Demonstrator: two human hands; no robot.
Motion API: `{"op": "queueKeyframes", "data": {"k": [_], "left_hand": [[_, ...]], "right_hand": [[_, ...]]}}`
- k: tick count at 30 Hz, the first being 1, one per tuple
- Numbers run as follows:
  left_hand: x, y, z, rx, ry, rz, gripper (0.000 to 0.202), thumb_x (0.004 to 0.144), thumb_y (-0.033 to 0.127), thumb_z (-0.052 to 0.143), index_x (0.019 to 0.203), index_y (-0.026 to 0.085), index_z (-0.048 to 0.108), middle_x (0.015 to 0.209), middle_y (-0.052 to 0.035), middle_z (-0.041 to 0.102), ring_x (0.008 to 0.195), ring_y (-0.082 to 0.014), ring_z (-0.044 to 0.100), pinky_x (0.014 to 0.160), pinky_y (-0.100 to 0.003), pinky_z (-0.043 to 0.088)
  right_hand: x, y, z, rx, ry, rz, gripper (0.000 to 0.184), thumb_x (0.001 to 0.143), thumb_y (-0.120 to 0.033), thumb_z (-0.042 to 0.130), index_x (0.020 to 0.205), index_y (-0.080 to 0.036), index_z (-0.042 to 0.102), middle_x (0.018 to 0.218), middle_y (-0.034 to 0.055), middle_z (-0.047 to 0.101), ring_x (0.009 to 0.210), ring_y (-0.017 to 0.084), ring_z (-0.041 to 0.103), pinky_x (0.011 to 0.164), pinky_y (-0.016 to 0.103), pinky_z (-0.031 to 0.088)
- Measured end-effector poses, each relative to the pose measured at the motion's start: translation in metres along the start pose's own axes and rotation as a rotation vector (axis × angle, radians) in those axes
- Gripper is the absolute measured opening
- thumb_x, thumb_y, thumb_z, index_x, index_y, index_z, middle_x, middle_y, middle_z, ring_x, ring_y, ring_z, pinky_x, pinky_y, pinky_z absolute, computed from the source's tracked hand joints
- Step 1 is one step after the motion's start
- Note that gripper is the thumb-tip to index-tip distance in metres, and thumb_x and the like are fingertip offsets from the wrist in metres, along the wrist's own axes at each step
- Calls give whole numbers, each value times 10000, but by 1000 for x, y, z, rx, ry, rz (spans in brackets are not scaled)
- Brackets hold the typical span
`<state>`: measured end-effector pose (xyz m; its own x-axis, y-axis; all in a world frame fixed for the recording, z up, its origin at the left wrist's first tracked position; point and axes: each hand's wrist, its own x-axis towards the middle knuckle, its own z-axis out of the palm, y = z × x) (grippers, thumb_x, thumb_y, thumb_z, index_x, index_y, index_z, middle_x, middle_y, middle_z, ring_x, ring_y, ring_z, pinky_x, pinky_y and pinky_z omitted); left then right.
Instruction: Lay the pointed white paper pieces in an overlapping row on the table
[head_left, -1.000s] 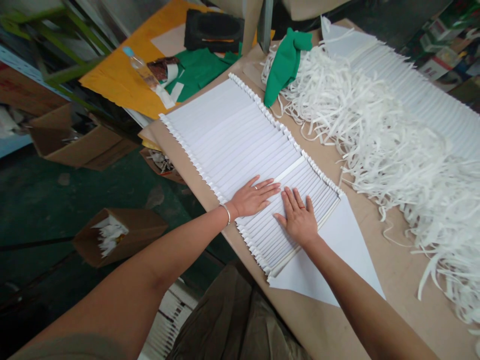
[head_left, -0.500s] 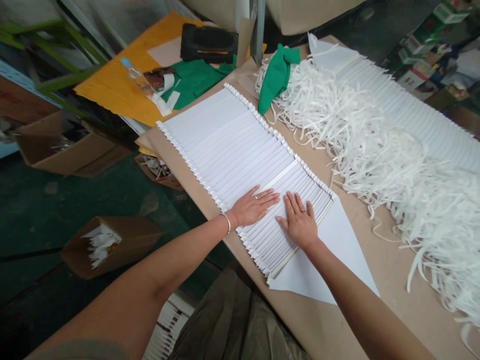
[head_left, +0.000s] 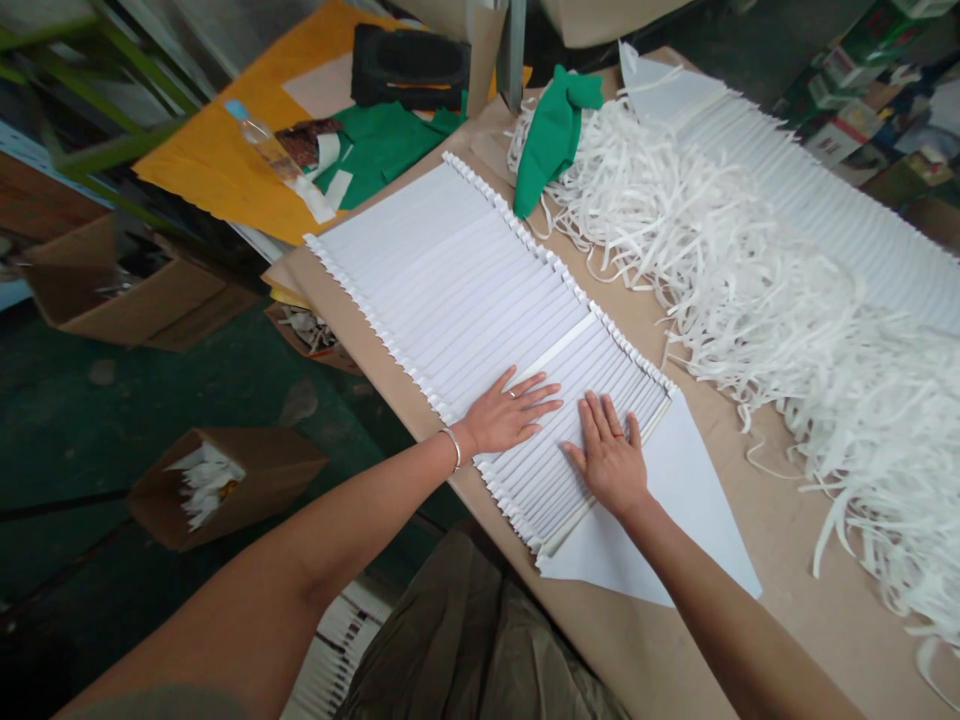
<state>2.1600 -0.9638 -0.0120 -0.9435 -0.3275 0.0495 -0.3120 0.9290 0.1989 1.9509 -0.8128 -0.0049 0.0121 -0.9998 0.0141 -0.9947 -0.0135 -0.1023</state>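
Note:
A long row of overlapping white paper pieces (head_left: pixel 450 270), with small folded tabs along both edges, lies across the brown-covered table (head_left: pixel 795 540). My left hand (head_left: pixel 510 412) rests flat on the row with its fingers spread, wearing a ring and a bracelet at the wrist. To its right, my right hand (head_left: pixel 611 455) also presses flat on the pieces, fingers stretched out, near the row's front end. From under that end, a plain white pointed sheet (head_left: pixel 690 480) sticks out. Neither hand grips anything.
Beyond the row lies a heap of white strips (head_left: pixel 735 240) with a green cloth (head_left: pixel 551 140) at its end. Another overlapped white row (head_left: pixel 817 180) runs behind. A plastic bottle (head_left: pixel 262 145) lies at the far left. Cardboard boxes (head_left: pixel 277 480) stand on the floor.
My right hand has slid slightly towards the row's front end, away from my left hand. My left hand stays nearly in place, its fingers spread a little wider.

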Motion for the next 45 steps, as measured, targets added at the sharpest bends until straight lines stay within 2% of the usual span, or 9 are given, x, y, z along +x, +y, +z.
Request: {"op": "queueKeyframes", "data": {"k": [3, 7, 11, 16, 21, 29, 33, 38, 45], "left_hand": [[1, 1, -2, -8, -11, 3, 537, 1005, 413, 431, 1532, 357, 344, 1647, 16, 267, 1544, -259, 164, 1236, -601, 137], [7, 15, -5, 11, 6, -27, 539, 1016, 372, 405, 1545, 301, 331, 1644, -15, 276, 1543, -256, 172, 1240, -598, 134], [13, 27, -2, 15, 7, 17, 542, 1021, 338, 386, 1554, 274, 310, 1637, -8, 289, 1542, -207, 180, 1261, -544, 128], [14, 25, 5, -11, 12, 19, 537, 1031, 363, 367, 1557, 280, 296, 1639, 20, 276, 1541, -187, 178, 1266, -533, 109], [15, 23, 5, -11, 15, 30, 537, 1029, 382, 380, 1554, 303, 298, 1634, 14, 295, 1538, -198, 192, 1257, -542, 140], [16, 22, 6, 1, -1, 44, 539, 1027, 422, 381, 1551, 323, 299, 1650, 14, 253, 1540, -217, 181, 1246, -565, 144], [17, 31, 5, 7, 6, 27, 560, 1032, 441, 364, 1562, 285, 273, 1654, -6, 239, 1544, -225, 166, 1239, -584, 144], [20, 46, 9, 12, 10, 103, 546, 1026, 417, 393, 1552, 307, 299, 1645, 17, 267, 1547, -204, 153, 1250, -549, 149], [21, 46, 12, 4, -8, 99, 536, 1025, 411, 389, 1547, 312, 313, 1646, 21, 264, 1547, -204, 154, 1253, -546, 142]], "right_hand": [[-5, 3, -4, -4, 5, 9, 739, 1014, -540, 365, 1603, -153, 144, 1626, 129, 268, 1529, 292, 179, 1213, 589, 120], [-6, -1, -11, -7, 37, 49, 766, 1014, -548, 363, 1604, -131, 108, 1638, 140, 221, 1538, 287, 138, 1218, 582, 105], [-8, -3, -4, -8, 28, 24, 741, 1018, -540, 364, 1605, -164, 113, 1635, 103, 240, 1536, 280, 147, 1222, 582, 76], [-14, -1, 2, -15, -2, 36, 741, 1013, -534, 382, 1605, -174, 120, 1634, 87, 246, 1532, 289, 162, 1219, 589, 83], [-7, -3, -2, 0, 7, 84, 736, 1012, -540, 369, 1606, -171, 139, 1636, 87, 239, 1536, 283, 149, 1221, 577, 91], [-7, 2, 7, 2, 2, 94, 732, 1009, -537, 361, 1607, -177, 140, 1637, 93, 241, 1539, 282, 137, 1220, 579, 91], [-16, 8, -1, -16, 14, 120, 740, 1014, -535, 346, 1609, -161, 115, 1639, 109, 230, 1539, 281, 139, 1220, 568, 111], [-31, 16, -3, -27, 3, 110, 735, 1014, -533, 354, 1610, -183, 105, 1636, 99, 241, 1534, 288, 160, 1217, 575, 105], [-39, 19, -4, -24, -1, 138, 753, 1010, -548, 364, 1610, -186, 91, 1639, 95, 230, 1536, 286, 150, 1216, 571, 113]]}}
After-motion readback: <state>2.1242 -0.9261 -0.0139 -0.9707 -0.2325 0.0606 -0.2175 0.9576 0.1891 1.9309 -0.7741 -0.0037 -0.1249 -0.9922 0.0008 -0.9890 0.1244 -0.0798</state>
